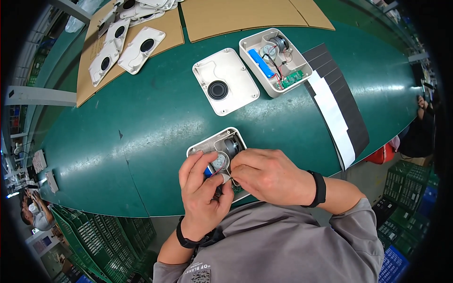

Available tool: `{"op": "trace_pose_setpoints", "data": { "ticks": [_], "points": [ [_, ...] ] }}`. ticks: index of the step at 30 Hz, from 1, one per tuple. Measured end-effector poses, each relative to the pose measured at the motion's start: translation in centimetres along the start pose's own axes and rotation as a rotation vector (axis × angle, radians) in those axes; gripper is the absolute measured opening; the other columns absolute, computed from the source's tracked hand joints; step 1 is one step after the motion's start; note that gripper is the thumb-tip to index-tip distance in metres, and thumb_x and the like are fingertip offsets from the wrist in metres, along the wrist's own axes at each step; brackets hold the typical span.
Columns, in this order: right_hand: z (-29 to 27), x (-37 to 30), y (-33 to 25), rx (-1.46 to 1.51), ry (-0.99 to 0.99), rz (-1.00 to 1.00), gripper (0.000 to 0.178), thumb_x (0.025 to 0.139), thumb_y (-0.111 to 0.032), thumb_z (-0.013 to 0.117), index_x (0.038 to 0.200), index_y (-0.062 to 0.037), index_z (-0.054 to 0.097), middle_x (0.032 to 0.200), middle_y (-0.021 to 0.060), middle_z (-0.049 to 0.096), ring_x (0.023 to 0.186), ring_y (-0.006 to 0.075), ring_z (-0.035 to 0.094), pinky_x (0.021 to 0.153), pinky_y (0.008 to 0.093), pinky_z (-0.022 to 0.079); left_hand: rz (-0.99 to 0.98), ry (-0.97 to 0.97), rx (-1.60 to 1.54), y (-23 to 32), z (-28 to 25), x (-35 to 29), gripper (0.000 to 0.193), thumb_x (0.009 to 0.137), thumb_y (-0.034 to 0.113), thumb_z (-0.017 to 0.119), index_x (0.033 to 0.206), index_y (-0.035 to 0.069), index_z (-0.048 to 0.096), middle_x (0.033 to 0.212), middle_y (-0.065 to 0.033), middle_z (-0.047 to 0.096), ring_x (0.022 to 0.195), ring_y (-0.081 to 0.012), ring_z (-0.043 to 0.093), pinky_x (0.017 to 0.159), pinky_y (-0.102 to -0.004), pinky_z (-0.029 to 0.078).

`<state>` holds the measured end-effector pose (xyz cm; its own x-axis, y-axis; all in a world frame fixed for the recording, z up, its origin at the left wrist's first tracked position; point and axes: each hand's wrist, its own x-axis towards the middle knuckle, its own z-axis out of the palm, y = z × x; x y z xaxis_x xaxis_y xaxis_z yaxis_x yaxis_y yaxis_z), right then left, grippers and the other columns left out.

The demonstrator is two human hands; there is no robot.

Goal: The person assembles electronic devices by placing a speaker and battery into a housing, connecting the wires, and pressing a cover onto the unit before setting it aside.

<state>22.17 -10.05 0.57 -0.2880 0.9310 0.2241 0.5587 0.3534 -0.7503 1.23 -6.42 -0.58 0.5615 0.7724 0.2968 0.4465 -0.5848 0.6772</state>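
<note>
Close in front of me on the green table lies an open white speaker housing [207, 140]. A round dark speaker driver [232, 146] shows at its upper right, and part of a blue battery shows beside my left fingers. My left hand [203, 191] reaches over the housing, thumb and index finger pinched around a small whitish piece [226, 178] among thin wires. Beside it, my right hand [269, 174] is closed, its fingertips pressed together at the wires; whatever they grip is hidden. Both hands cover much of the housing's inside.
Beyond my hands lie a white cover [238, 78] and a second open housing [271, 89] with a blue battery [260, 63] and circuit board [291, 79]. A black strip sheet [347, 101] is at right. More covers [141, 49] rest on cardboard [85, 92]; green crates [101, 236] stand below.
</note>
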Motion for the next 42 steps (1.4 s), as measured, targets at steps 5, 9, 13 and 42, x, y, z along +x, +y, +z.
{"op": "trace_pose_setpoints", "data": {
  "ticks": [5, 9, 13, 42],
  "points": [
    [-0.3, 0.5, -0.1, -0.054, -0.059, 0.025, 0.009, 0.085, -0.001, 0.073, 0.091, -0.0019, 0.067, 0.101, 0.0065, 0.067, 0.086, 0.0265, 0.069, 0.070, 0.0379, 0.057, 0.027, 0.006, -0.002, -0.3, 0.0, 0.4, 0.022, 0.074, -0.001, 0.077, 0.091, 0.004, 0.065, 0.136, -0.0193, 0.065, 0.134, -0.0464, 0.052, 0.109, -0.0542, 0.044],
    [-0.8, 1.0, -0.2, -0.071, -0.095, 0.004, 0.008, 0.085, -0.003, 0.073, 0.090, -0.0016, 0.067, 0.100, 0.0069, 0.067, 0.087, 0.0269, 0.069, 0.072, 0.0388, 0.058, 0.029, -0.008, 0.013, -0.3, -0.1, 0.0, 0.020, 0.076, 0.000, 0.075, 0.094, 0.004, 0.066, 0.139, -0.0201, 0.063, 0.135, -0.0473, 0.051, 0.110, -0.0544, 0.042],
    [-3.2, 4.1, 0.7, 0.156, -0.031, -0.032, 0.010, 0.085, -0.004, 0.074, 0.093, -0.0015, 0.068, 0.099, 0.0083, 0.066, 0.091, 0.0284, 0.069, 0.076, 0.0401, 0.058, 0.004, -0.012, 0.129, -1.0, -1.2, -1.1, 0.031, 0.077, 0.010, 0.078, 0.104, 0.004, 0.065, 0.136, -0.0199, 0.063, 0.132, -0.0439, 0.053, 0.108, -0.0526, 0.042],
    [-4.9, -3.7, 0.1, -0.428, 0.405, 0.446, 0.016, 0.083, -0.002, 0.077, 0.098, -0.0025, 0.072, 0.109, 0.0142, 0.066, 0.099, 0.0336, 0.066, 0.083, 0.0405, 0.054, 0.093, -0.124, -0.094, -1.8, 1.4, 1.8, 0.128, 0.067, 0.043, 0.096, 0.157, -0.006, 0.019, 0.156, -0.0308, 0.041, 0.145, -0.0538, 0.037, 0.119, -0.0601, 0.030]
  ]
}}
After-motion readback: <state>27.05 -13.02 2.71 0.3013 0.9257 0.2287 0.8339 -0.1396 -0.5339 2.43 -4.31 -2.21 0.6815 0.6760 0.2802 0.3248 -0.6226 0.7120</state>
